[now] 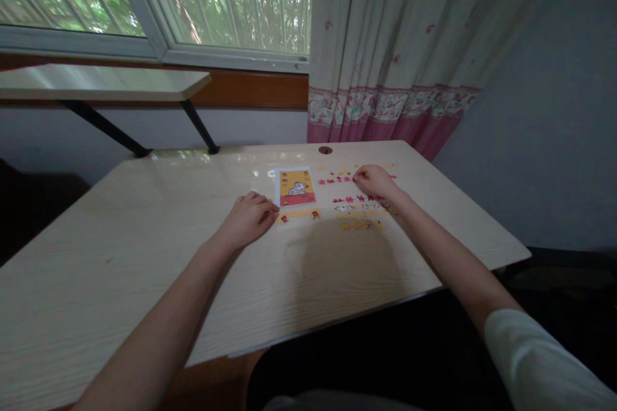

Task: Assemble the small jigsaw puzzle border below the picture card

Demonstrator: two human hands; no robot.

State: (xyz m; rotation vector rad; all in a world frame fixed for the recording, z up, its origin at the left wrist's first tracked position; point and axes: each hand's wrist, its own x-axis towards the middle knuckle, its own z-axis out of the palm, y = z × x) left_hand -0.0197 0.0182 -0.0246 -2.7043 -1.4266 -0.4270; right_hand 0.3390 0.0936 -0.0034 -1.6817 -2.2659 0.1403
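A picture card [297,187] with a white animal on a yellow and red ground lies on the desk. Just below it is a yellow strip of joined puzzle pieces [299,216] with red marks. My left hand [253,215] rests on the desk, its fingers lightly bent and stretched toward the strip's left end and the card's lower corner. To the right, my right hand [375,180] pinches at a red puzzle piece in the upper red row [330,182]; its fingertips partly hide that piece. Below that hand lie more loose red pieces [348,200] and yellow pieces [357,226].
A raised shelf [106,82] on black legs stands at the back left of the desk [144,257]. Behind are a barred window [236,0] and a curtain [380,32]. Near the back edge is a round cable hole [326,150].
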